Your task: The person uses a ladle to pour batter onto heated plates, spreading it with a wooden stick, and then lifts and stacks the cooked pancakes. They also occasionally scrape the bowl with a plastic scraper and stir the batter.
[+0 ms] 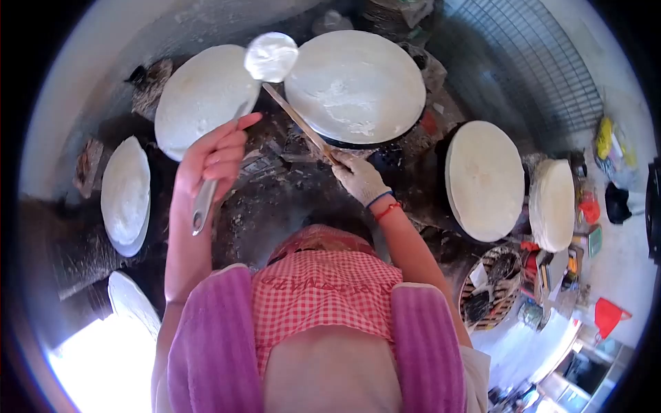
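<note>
Ladle (270, 57) of pale metal with long handle, raised between two batter-coated round griddles, gripped by curled left hand (212, 165); thin wooden stick (301, 124) pinched in floury right hand (361, 178); several discs already spread white, apparently cooking, none lifted off yet.

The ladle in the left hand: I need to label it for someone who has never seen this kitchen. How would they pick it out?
Start at the two large white rounds at the top, the left round and the middle round. The ladle has its bowl between them, its metal handle running down into the bare left hand. Unlike the thin wooden stick in the gloved right hand, it ends in a shiny round bowl.
</note>
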